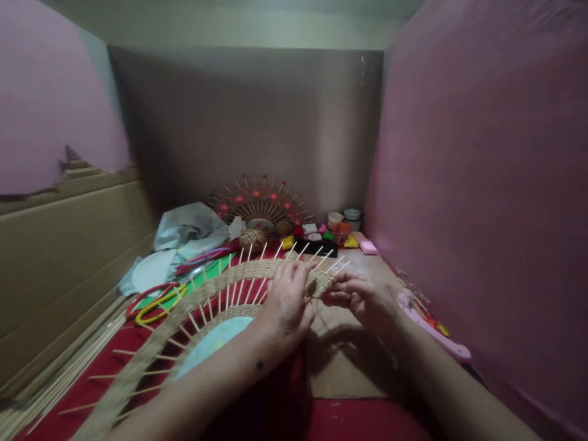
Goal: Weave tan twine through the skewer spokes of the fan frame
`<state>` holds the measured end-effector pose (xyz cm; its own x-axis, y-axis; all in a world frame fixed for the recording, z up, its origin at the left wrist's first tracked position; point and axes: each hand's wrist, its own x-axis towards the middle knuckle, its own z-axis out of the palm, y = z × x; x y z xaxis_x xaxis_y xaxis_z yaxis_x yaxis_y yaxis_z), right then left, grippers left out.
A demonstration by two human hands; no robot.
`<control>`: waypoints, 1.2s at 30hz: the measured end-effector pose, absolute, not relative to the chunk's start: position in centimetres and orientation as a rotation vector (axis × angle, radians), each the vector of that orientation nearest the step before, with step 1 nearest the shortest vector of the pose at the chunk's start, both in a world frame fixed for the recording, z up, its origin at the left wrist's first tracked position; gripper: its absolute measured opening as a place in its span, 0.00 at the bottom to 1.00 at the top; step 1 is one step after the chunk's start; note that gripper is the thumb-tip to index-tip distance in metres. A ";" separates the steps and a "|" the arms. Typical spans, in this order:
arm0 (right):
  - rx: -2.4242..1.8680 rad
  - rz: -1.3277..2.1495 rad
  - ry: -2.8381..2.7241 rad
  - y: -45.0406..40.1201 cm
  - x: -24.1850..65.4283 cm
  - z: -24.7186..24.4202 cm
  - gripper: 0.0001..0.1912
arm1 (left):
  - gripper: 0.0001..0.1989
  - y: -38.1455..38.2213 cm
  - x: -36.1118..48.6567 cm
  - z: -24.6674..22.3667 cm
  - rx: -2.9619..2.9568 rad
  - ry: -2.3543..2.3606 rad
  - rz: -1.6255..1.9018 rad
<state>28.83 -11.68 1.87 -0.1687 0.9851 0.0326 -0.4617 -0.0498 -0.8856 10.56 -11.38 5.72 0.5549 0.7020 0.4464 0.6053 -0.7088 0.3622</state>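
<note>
A fan-shaped woven piece (pixel 184 312) of tan cord on thin wooden sticks arcs across the left and middle, its stick tips poking past the outer band. Its inner part is a light blue panel (pixel 218 344) edged with woven cord. My left hand (pixel 287 303) is closed over the woven band near its right end, thumb and fingers on either side. At that right end, my right hand (pixel 358 297) has its fingers pinched together against the band's edge beside the last sticks. What lies between those right fingertips is partly hidden. A thin strand of cord seems to hang below the hands.
Behind stands a finished-looking brown fan (pixel 257 195) with pink flowers. Nearby are a twine ball (pixel 252 239), yellow-handled scissors (pixel 158 309), a white plate (pixel 154 271) and small cups (pixel 352 217). Cardboard (pixel 353 367) lies on red cloth (pixel 367 419); a pink strip (pixel 436 331) lies right.
</note>
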 end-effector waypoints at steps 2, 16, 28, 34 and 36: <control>-0.741 1.556 -0.946 -11.9 28.8 2.0 0.09 | 0.31 -11.4 10.6 5.7 2.615 1.115 0.866; -0.850 1.621 -0.577 -11.4 26.7 -0.5 0.05 | 0.27 -15.3 10.5 3.3 2.354 1.056 0.784; -0.778 1.492 -0.384 -11.9 28.2 0.5 0.17 | 0.09 -20.6 2.3 -3.0 0.129 0.613 1.436; -0.664 1.472 -0.368 -11.3 28.2 1.5 0.17 | 0.08 -17.4 1.5 0.3 0.151 0.666 1.503; -0.645 1.434 -0.342 -10.6 27.7 2.1 0.16 | 0.08 -15.0 0.7 1.3 0.177 0.698 1.471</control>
<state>27.71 -10.55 2.09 0.1288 0.9789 -0.1583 -0.8021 0.0090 -0.5971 0.66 -15.05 1.31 -0.0549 0.9453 -0.3215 -0.8471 0.1264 0.5162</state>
